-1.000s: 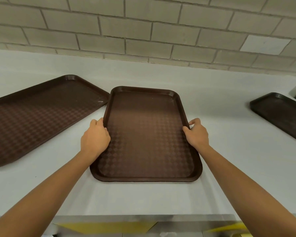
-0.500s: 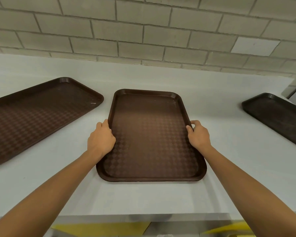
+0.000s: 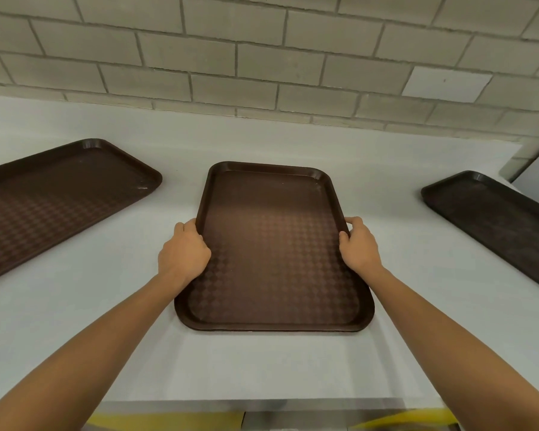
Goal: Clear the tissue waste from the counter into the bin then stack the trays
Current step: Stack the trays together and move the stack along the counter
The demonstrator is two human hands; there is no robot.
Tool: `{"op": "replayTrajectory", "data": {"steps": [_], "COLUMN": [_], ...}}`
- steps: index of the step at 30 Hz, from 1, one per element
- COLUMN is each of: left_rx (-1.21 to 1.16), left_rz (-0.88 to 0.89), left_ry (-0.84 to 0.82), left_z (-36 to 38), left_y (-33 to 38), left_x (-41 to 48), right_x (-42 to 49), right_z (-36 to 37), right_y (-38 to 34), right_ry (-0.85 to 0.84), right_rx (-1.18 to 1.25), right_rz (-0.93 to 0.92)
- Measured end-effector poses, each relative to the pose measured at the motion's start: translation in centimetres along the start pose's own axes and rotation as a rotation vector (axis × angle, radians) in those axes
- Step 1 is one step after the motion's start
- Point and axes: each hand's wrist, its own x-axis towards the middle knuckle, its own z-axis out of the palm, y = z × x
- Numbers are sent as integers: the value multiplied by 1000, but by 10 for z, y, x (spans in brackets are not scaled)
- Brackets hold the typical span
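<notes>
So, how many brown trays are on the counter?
3. The middle brown plastic tray is held at its sides by the left hand and right hand; the left tray and right tray lie apart, each cut by the frame. Others may be unseen.

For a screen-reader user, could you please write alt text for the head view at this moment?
A person's left hand and right hand hold the long edges of a brown tray on a white counter. A second tray lies apart at the left, a third tray at the right, below a block wall.
</notes>
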Motion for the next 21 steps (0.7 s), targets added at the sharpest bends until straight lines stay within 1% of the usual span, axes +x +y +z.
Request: {"op": "replayTrajectory", "data": {"steps": [3,6,9,12,15,21], "left_rx": [8,-37,-71,-114,-129,-123], "left_rz": [-3,4,-1,-25,-29,61], "left_ry": [-5,-6,31,108,149,186], "left_z": [0,-3,-8,-14,-25,-62], "left_y": [-2,-5,-6,-9,-18,-58], "left_x": [2,4,6,8,11,34], "right_x": [2,4,2,0,-5,-20], "right_z": [0,0,1,8,21,69], "right_y": [-2,-7,-20,-42,-73,-158], "right_ry": [-13,72,133,85,27,-117], "right_rx": [-59,-138,-188,-171,-132,53], "right_rz": [-27,-91,-181,-268,-331,-446]}}
